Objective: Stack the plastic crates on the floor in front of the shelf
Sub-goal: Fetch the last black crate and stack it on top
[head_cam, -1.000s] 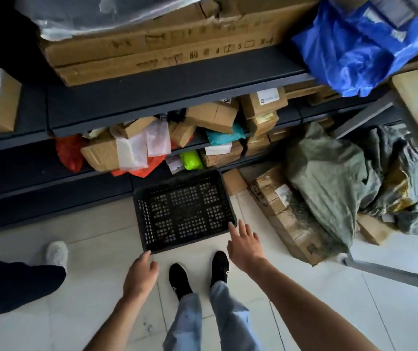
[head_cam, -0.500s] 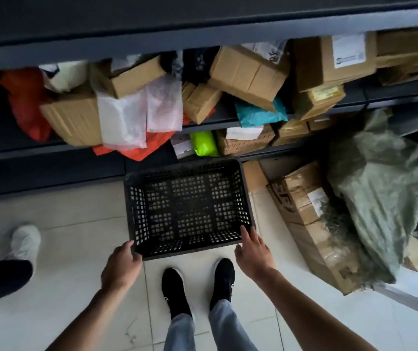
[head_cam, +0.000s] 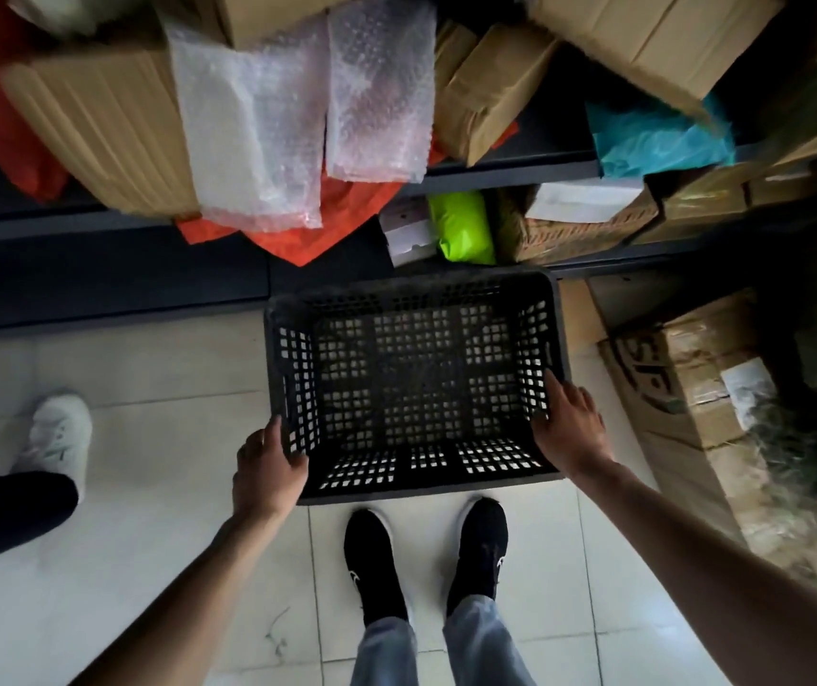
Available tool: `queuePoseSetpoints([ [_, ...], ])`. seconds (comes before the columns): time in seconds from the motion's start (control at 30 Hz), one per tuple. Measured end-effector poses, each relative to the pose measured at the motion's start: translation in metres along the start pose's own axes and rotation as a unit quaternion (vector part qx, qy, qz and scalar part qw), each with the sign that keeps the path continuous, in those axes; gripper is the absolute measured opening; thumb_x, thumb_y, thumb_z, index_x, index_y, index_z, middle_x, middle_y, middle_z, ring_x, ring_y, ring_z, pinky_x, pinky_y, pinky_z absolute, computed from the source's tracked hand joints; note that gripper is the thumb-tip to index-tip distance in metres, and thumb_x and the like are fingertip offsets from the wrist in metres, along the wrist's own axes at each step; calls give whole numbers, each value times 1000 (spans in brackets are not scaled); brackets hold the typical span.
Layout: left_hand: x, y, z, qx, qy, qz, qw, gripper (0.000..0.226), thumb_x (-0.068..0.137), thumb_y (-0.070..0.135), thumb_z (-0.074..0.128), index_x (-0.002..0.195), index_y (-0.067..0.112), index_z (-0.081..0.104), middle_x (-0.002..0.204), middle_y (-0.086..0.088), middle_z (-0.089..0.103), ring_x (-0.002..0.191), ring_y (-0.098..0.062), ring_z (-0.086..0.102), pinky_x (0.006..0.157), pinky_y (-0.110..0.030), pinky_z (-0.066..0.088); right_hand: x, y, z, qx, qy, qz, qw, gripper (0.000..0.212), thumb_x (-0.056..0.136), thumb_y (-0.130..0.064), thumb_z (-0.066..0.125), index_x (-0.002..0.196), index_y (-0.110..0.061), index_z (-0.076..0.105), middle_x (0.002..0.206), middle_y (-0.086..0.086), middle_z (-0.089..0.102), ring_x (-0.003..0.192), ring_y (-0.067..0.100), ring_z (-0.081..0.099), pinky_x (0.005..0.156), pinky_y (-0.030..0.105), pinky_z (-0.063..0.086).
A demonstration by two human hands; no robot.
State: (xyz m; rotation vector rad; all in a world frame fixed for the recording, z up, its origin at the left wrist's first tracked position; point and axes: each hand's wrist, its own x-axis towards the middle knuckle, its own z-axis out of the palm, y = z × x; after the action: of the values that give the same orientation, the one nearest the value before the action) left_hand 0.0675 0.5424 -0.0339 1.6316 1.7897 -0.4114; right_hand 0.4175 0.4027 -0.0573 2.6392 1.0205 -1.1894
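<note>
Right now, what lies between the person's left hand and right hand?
The black crate fills that stretch in the head view: the left hand holds its near-left corner, and the right hand holds its right wall.

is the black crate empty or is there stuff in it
Empty: inside the black crate only its bare perforated bottom shows, light coming through the holes.
</note>
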Motion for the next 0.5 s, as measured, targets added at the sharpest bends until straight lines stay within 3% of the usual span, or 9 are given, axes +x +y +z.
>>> queuePoseSetpoints([
  [0.1, 29, -3, 3, -25, 14, 15, 999, 65, 85, 15, 59, 145, 13, 34, 132, -18, 55, 122, -38, 52, 96, -52, 49, 21, -1, 4, 18, 23, 1, 1000, 79, 81, -48, 32, 155, -29, 13, 156, 8, 31, 145, 37, 24, 116, 58, 26],
  [0.23, 60, -1, 13, -68, 75, 14, 995, 79, 87, 11, 59, 154, 15, 17, 133, -24, 48, 123, -42, 48, 95, -56, 48, 43, 1, 7, 73, 67, 17, 995, 94, 61, -59, 26, 151, -35, 15, 156, 13, 30, 146, 38, 22, 114, 57, 30],
  [0.33, 77, 3, 22, -110, 86, -10, 990, 75, 90, 12, 53, 155, 23, 16, 127, -23, 55, 110, -43, 58, 83, -48, 53, 55, 7, 10, 111, 57, 0, 992, 90, 63, -63, 30, 148, -36, 21, 146, 7, 47, 140, 41, 29, 107, 57, 39],
  [0.4, 87, 1, 26, -103, 76, -30, 991, 69, 94, 17, 48, 154, 29, 17, 124, -23, 61, 105, -44, 61, 81, -47, 51, 59, 10, 14, 125, 56, 2, 991, 89, 67, -62, 32, 151, -38, 14, 135, 10, 56, 126, 39, 43, 97, 51, 44],
  [0.5, 96, -9, 28, -31, 73, -29, 996, 67, 97, 24, 47, 155, 33, 14, 122, -22, 59, 102, -43, 61, 79, -47, 51, 65, 17, 24, 102, 69, 26, 992, 84, 77, -56, 32, 154, -44, 0, 125, 18, 57, 112, 36, 50, 89, 44, 45],
])
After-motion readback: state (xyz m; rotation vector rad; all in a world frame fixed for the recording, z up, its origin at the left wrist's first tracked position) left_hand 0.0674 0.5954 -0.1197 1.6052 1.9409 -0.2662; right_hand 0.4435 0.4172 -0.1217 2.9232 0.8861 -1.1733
